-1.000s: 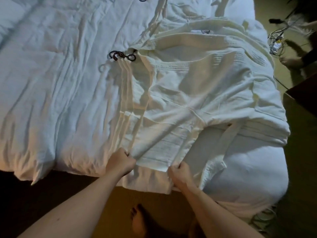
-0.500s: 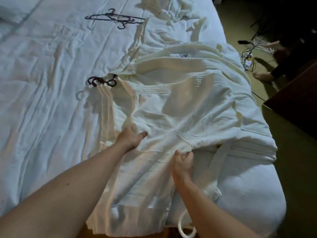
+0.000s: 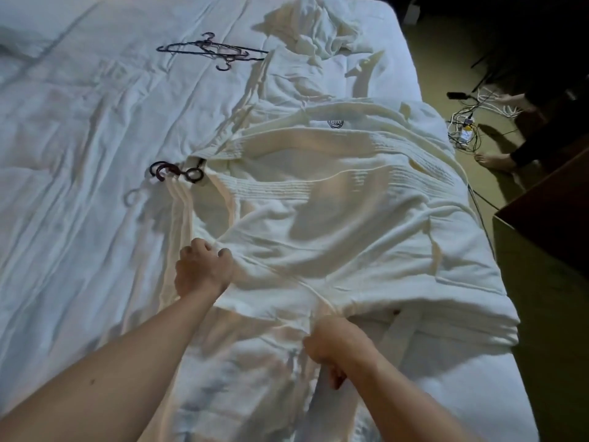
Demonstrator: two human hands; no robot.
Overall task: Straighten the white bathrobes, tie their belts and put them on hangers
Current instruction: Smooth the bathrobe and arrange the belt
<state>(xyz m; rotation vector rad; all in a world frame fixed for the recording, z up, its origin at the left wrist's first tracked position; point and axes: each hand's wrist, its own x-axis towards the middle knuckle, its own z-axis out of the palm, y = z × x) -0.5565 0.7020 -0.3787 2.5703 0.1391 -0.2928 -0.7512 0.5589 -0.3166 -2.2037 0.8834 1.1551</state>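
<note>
A white bathrobe (image 3: 334, 218) lies spread on top of a stack of robes at the right side of the bed. Dark hanger hooks (image 3: 177, 171) stick out at the stack's left end. My left hand (image 3: 204, 266) grips the robe's front panel at the left edge, fingers curled into the cloth. Lower down, my right hand (image 3: 334, 349) holds a bunched fold of the robe near its waist. A white belt (image 3: 400, 330) hangs down just right of that hand. More dark hangers (image 3: 216, 52) lie loose at the far side of the bed, next to a crumpled robe (image 3: 315, 30).
The white bed sheet (image 3: 79, 154) stretches wide to the left. On the floor at the right lie tangled cables (image 3: 465, 129) and another person's bare foot (image 3: 492, 161). A dark wooden furniture corner (image 3: 548, 212) stands close to the bed's right edge.
Both hands left the robe's lower hem and moved up the robe. The left hand, open half a second ago, now grips the panel; the right hand has bunched the cloth.
</note>
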